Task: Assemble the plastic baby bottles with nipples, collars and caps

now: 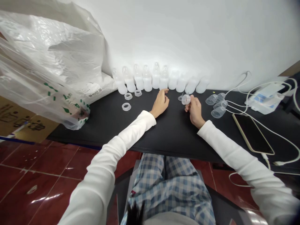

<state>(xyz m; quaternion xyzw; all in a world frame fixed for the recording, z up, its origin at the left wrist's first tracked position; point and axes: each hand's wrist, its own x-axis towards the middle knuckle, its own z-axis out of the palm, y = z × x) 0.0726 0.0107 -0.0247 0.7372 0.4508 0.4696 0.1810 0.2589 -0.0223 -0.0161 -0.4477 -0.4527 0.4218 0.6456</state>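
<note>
My right hand (195,112) is closed on a clear bottle collar ring (186,99), held up just above the black table. Beside that ring lies a small clear nipple (180,97), partly hidden behind it. My left hand (160,102) rests near the middle of the table, fingers loosely stretched and thumb apart, with nothing visible in it. Its fingertips are close to the foot of a white bottle (163,82) with a clear domed cap. A row of such bottles stands along the wall; those toward the right, like one bottle (202,85), show no dome.
Loose collar rings (126,107) lie at the left of the table. Several clear domed caps (218,112) lie on the right. Farther right are a phone (253,132), white cables and a white box (266,98). Plastic bags (67,53) and a cardboard box (25,120) fill the left.
</note>
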